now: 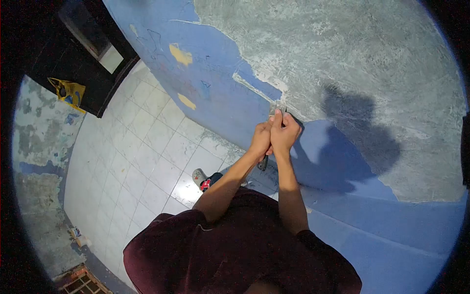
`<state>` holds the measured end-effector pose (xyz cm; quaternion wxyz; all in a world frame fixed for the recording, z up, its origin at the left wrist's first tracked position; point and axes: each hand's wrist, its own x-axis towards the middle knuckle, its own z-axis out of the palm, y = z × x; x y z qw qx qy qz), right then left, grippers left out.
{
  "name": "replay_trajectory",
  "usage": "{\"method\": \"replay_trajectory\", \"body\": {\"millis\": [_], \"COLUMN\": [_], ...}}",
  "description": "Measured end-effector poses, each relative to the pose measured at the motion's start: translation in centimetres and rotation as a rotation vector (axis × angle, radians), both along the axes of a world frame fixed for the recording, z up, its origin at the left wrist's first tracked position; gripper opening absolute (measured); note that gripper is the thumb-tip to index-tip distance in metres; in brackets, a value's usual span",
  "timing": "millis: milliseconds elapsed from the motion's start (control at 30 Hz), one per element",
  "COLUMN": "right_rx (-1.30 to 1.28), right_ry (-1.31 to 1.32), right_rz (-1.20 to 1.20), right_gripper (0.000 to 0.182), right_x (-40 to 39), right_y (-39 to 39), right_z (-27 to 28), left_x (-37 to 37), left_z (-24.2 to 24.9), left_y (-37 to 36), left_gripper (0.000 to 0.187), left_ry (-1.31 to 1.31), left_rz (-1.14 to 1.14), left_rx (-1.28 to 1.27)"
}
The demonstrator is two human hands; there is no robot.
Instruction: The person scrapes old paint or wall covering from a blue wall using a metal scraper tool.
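Both of my hands are closed together around a scraper, up against the wall where blue paint meets bare grey plaster. The dark end of the scraper's handle (pixel 263 163) sticks out below my wrists. My left hand (pixel 261 138) wraps the tool on the left, and my right hand (pixel 285 131) grips it on the right, pressed against the left one. Around the fingertips the blade is mostly hidden. Just above the hands, the blue paint (pixel 262 84) has a ragged, chipped edge with pale flakes. Rough grey plaster (pixel 313 54) spreads up and right from there.
White tiled floor (pixel 142 142) lies at the left, with my grey clog (pixel 199 178) on it. A yellow bag (pixel 70 93) hangs by a dark doorway. Small containers (pixel 78 236) stand by the far patchy wall (pixel 39 127). A ledge (pixel 362 225) runs along the wall's lower right.
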<state>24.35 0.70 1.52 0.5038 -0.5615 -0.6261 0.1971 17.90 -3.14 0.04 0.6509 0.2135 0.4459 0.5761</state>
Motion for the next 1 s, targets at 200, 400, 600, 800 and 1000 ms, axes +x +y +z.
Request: {"method": "replay_trajectory", "body": {"millis": [200, 400, 600, 800, 1000], "right_rx": [0.095, 0.08, 0.046, 0.0, 0.036], "right_ry": [0.1, 0.216, 0.137, 0.25, 0.193], "right_rz": [0.031, 0.066, 0.035, -0.025, 0.038], "right_gripper": [0.03, 0.027, 0.029, 0.031, 0.028], "right_x": [-1.2, -1.5, -0.9, -3.6, -2.8], "right_y": [0.2, 0.0, 0.5, 0.8, 0.2], "right_z": [0.0, 0.3, -0.4, -3.3, 0.0], "left_x": [-0.8, -1.0, -0.4, -3.6, -2.6], "left_z": [-0.6, -0.1, 0.0, 0.7, 0.0], "left_y": [0.9, 0.6, 0.9, 0.5, 0.7], "left_gripper": [0.047, 0.048, 0.045, 0.044, 0.045], "left_ry": [0.037, 0.064, 0.25, 0.337, 0.146], "left_rz": [0.038, 0.039, 0.118, 0.064, 0.075], "left_rx": [0.009, 0.0, -0.076, -0.015, 0.0]}}
